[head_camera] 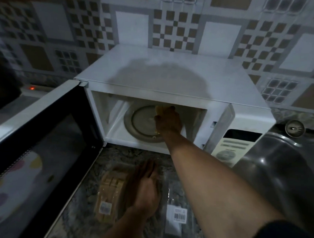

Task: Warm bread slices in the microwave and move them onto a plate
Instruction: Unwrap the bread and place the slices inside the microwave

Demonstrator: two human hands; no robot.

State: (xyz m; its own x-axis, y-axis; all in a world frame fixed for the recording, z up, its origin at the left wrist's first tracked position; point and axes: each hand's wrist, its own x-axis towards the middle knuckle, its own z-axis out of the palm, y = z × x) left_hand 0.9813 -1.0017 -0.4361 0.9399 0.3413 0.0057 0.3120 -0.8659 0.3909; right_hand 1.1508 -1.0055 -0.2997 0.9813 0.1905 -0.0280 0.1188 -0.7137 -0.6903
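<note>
Now the right hand (pixel 168 121) is gripping a slice (pixel 159 109) over the turntable (pixel 140 125), best laid flat and centred. Meanwhile the left hand (pixel 146 189) is resting open on the bag (pixel 111 194).

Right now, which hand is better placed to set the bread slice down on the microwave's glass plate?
The right hand. It is already inside the open microwave, holding the bread slice over the glass plate. The left hand rests outside on the bread bag on the counter.
</note>
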